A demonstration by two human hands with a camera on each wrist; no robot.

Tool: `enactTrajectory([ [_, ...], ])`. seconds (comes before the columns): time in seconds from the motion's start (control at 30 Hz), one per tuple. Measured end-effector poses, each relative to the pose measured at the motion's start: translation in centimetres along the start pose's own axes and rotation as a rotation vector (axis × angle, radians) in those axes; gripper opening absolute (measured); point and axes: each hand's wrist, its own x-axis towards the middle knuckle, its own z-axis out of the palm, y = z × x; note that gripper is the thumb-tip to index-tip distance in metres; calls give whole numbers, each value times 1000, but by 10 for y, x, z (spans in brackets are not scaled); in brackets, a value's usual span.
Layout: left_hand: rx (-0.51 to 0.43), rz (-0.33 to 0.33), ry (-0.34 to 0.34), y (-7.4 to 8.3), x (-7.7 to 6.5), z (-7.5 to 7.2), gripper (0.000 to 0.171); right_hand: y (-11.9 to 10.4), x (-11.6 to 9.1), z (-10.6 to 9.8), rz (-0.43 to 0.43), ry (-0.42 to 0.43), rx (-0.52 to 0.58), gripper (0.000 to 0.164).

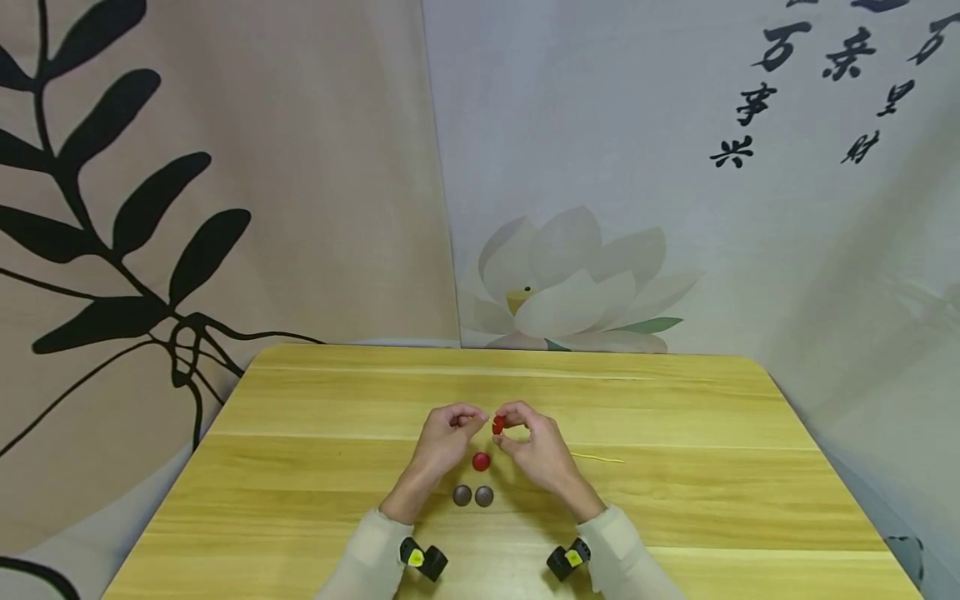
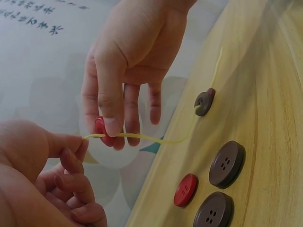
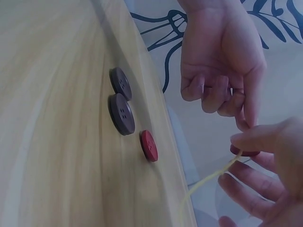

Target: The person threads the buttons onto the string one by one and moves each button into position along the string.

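Here we are, both hands over the surface, and the right hand has thumb and fingers clamped on a small round red plastic-looking button, holding it clear of the wood. The left hand sits just to its left, fingertips pinched together on the end of a thin yellow cord. That cord runs straight through the held button, with a short stretch showing on the left side.

And here's the relation I'd say counts: button on the right, cord tip on the left, the disc tipped on edge so its flat faces look left and right, square across the cord. The right hand is the nearer, touching it; the left is close by but apart from the disc, well placed, I judge, for a leftward pull.

On the cord's other side, to the right, there's a round dark brown button, red showing behind it. Nearer, on the surface, lie a loose red button and, nearer again, two round dark brown buttons side by side.
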Motion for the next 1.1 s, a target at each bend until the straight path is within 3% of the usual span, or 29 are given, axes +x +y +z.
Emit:
enactTrajectory([
  [1.1,-35,-10,-1,7,-1,-7,25,8,-2,-6,39,14,-7,30],
])
